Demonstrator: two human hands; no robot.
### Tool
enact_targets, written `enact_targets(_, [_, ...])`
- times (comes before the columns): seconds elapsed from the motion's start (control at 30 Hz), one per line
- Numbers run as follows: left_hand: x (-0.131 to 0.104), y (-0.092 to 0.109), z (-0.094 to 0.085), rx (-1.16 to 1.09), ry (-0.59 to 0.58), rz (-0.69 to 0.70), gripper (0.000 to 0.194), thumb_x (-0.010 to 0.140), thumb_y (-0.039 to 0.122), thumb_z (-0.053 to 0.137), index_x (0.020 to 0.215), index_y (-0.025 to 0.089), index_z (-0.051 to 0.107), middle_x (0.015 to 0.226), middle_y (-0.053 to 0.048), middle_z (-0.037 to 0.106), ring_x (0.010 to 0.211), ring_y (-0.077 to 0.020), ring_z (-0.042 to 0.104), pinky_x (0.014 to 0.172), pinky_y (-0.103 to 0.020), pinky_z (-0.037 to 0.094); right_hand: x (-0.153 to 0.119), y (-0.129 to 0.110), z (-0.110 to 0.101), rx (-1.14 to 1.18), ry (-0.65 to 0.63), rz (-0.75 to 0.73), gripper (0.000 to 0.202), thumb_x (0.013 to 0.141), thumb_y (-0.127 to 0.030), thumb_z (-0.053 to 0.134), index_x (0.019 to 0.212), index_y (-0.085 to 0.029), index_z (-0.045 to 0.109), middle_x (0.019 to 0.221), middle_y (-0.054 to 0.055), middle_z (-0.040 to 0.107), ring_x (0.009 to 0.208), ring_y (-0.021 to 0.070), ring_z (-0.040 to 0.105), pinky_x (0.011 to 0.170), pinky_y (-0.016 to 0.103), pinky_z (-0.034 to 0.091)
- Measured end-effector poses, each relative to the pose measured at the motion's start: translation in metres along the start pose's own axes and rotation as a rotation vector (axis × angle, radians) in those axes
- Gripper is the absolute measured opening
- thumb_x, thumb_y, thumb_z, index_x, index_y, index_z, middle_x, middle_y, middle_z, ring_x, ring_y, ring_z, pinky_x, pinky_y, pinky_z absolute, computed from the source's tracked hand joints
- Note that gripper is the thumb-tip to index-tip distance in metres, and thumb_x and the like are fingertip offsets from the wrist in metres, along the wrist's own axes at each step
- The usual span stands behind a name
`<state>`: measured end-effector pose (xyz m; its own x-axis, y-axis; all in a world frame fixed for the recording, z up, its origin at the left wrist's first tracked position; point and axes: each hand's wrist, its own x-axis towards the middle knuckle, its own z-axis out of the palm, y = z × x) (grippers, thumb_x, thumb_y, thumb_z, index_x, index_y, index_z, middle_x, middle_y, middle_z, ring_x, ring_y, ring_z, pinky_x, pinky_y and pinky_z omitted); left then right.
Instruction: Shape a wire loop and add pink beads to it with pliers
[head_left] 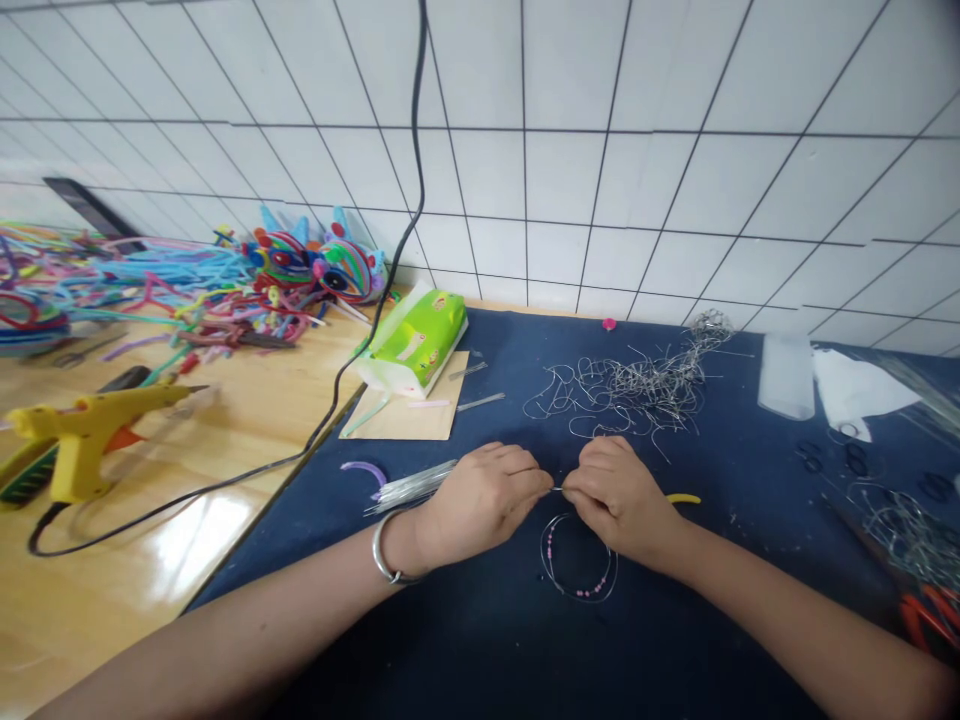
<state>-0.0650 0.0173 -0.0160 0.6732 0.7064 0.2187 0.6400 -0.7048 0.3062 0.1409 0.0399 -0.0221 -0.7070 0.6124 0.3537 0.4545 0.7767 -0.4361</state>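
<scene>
My left hand [491, 497], with a silver bangle at the wrist, is closed in a pinch on one end of a short thin wire [557, 488]. The other end sits between the pinched fingers of my right hand [619, 497]. Just below and between both hands, a thin wire ring with pink beads [579, 594] lies on the dark blue mat [480, 640]. Beside my left hand is a bundle of straight silvery wires [412, 487] near a purple curved piece [365, 468]. A yellow piece [684, 499] shows behind my right hand.
Tangled wire [637, 385] lies beyond my hands. A green tissue pack [416, 340] rests on a tan board [397, 420]. At left are a yellow glue gun [90, 430], its black cable [225, 487] and colourful pipe cleaners [172, 275]. Orange-handled scissors [930, 615] lie at right.
</scene>
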Motion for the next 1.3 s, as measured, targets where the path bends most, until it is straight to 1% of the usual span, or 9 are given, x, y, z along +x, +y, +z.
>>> enact_targets(0.27, [-0.001, 0.004, 0.001, -0.03, 0.023, -0.002, 0.02, 0.085, 0.014, 0.04, 0.096, 0.015, 0.057, 0.083, -0.005, 0.058, 0.078, -0.0169, 0.053, 0.07, -0.032, 0.043, -0.001, -0.003, 0.0, 0.015, 0.014, 0.007, 0.018, 0.082, -0.015, 0.044, 0.067, -0.016, 0.054, 0.062, -0.001, 0.047, 0.071, 0.0131, 0.042, 0.072, 0.031, 0.029])
enact_targets(0.67, [-0.002, 0.01, 0.001, -0.005, 0.071, -0.024, 0.017, 0.084, 0.015, 0.04, 0.089, 0.014, 0.056, 0.075, -0.005, 0.055, 0.07, -0.016, 0.049, 0.063, -0.03, 0.041, -0.001, -0.005, 0.001, 0.036, 0.036, 0.022, 0.018, 0.082, -0.015, 0.043, 0.068, -0.017, 0.054, 0.062, -0.001, 0.048, 0.07, 0.013, 0.043, 0.071, 0.031, 0.03])
enact_targets(0.97, [0.0, 0.007, 0.005, -0.069, 0.089, -0.1, 0.017, 0.085, 0.016, 0.039, 0.083, 0.015, 0.055, 0.071, -0.004, 0.053, 0.066, -0.0146, 0.049, 0.061, -0.028, 0.04, -0.003, -0.004, 0.003, 0.006, 0.055, 0.016, 0.02, 0.083, -0.016, 0.043, 0.068, -0.017, 0.056, 0.063, 0.0, 0.049, 0.071, 0.0143, 0.043, 0.072, 0.032, 0.03])
enact_targets(1.03, [0.001, 0.004, 0.004, -0.108, 0.086, -0.075, 0.017, 0.085, 0.014, 0.039, 0.084, 0.015, 0.056, 0.074, -0.004, 0.055, 0.069, -0.0149, 0.05, 0.064, -0.028, 0.042, -0.003, -0.003, 0.003, 0.011, 0.053, 0.022, 0.019, 0.083, -0.016, 0.043, 0.068, -0.017, 0.056, 0.062, 0.0, 0.049, 0.071, 0.0143, 0.043, 0.072, 0.032, 0.03])
enact_targets(1.17, [0.004, -0.003, -0.001, -0.176, 0.037, 0.035, 0.021, 0.084, 0.008, 0.038, 0.09, 0.015, 0.057, 0.08, -0.005, 0.058, 0.078, -0.0159, 0.053, 0.072, -0.03, 0.042, -0.003, -0.002, 0.001, 0.051, 0.027, 0.04, 0.016, 0.081, -0.015, 0.046, 0.07, -0.017, 0.056, 0.063, -0.001, 0.05, 0.072, 0.0137, 0.044, 0.072, 0.031, 0.03])
enact_targets(1.3, [0.005, -0.003, -0.004, -0.147, -0.013, 0.031, 0.023, 0.083, 0.006, 0.038, 0.09, 0.015, 0.058, 0.078, -0.005, 0.057, 0.077, -0.0161, 0.052, 0.072, -0.031, 0.041, -0.003, -0.003, -0.002, 0.064, 0.012, 0.035, 0.017, 0.082, -0.015, 0.045, 0.069, -0.017, 0.056, 0.063, -0.001, 0.049, 0.072, 0.0133, 0.044, 0.072, 0.031, 0.03])
